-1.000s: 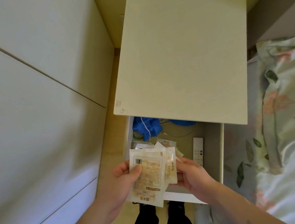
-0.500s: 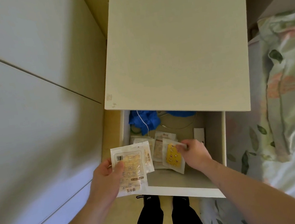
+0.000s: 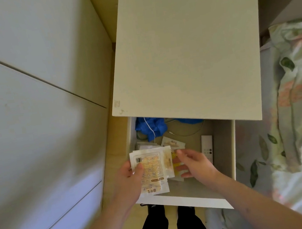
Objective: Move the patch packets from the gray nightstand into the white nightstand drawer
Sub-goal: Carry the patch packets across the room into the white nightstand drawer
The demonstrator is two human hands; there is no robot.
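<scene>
Nearest: dark trouser legs (image 3: 170,228) on the floor below the drawer front. Left hand (image 3: 126,183) grips a stack of patch packets (image 3: 151,169) over the near-left corner of the open white nightstand drawer (image 3: 234,153), thumb on top, fingers clenched round the stack's edge. Right hand (image 3: 195,161) has come back to the stack from deeper in the drawer, where half a second ago it was setting one packet down; now its fingers are loosely extended at the stack's right edge, pinching nothing I can confirm. Judgement: one more packet delivered, next one about to be peeled off, several remain. Farther in: loose packets (image 3: 171,143), white remote (image 3: 207,146), blue cloth (image 3: 151,127), thin cable. Beyond, nightstand top (image 3: 191,46); wardrobe panels left, floral bedding (image 3: 300,103) right. Gray nightstand not visible.
</scene>
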